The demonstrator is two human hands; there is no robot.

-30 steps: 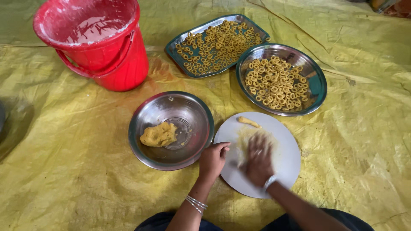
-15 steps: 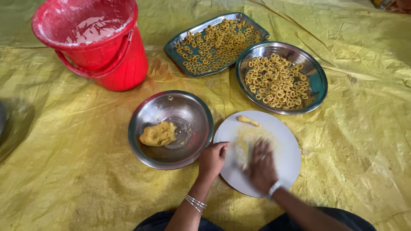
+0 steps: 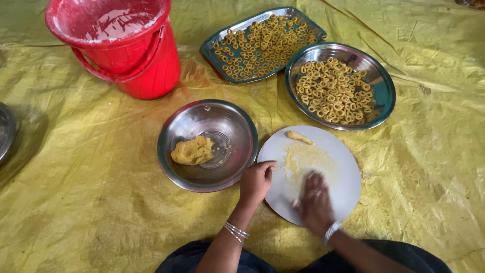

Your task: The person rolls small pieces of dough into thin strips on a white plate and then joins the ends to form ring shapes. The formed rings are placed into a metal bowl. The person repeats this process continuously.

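I see a yellow sheet point(image 3: 76, 192) carrying a red bucket point(image 3: 124, 48) far left, a steel bowl point(image 3: 237, 126) holding a dough lump point(image 3: 192, 150), and a white plate point(image 3: 338, 151) at near right. My left hand point(image 3: 256, 181) grips the plate's left rim with curled fingers; my right hand point(image 3: 316, 202) lies blurred on the plate, and I cannot tell how its fingers are set.

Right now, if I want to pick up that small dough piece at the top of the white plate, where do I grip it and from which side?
Pinch the small dough piece across its narrow middle, coming from above. It lies flat as a short roll, running left to right near the far rim of the white plate, with bare plate around it. The right hand works nearer the body, so the far side looks clearer.
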